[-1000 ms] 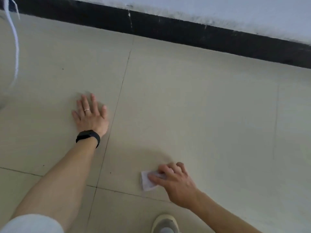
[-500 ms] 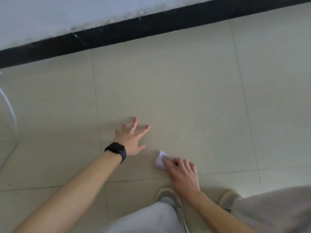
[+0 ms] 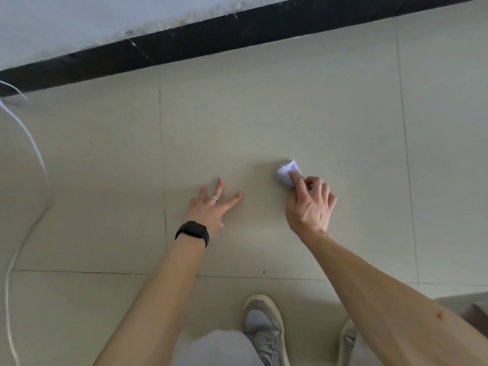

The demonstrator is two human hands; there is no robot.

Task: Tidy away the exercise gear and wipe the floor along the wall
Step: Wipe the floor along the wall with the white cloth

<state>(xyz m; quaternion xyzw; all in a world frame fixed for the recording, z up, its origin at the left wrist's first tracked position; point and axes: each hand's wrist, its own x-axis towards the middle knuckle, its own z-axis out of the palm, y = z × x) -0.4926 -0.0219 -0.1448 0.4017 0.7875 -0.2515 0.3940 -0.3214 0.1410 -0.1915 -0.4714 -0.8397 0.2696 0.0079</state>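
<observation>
Left hand (image 3: 211,210) lies flat on the pale floor (image 3: 290,114) with its fingers spread wide, holding nothing and just propping the person up, with a black watch (image 3: 192,232) on the wrist and a white cord (image 3: 31,138) curling off to its left. To its right, the right hand (image 3: 310,204) pinches a small white wipe (image 3: 286,174) and presses it onto the tile, a good way short of the black strip (image 3: 237,30) at the bottom of the wall. I think this is the wiping step, with no exercise gear in sight, and next the wipe likely needs pushing up toward that strip and then along it.
</observation>
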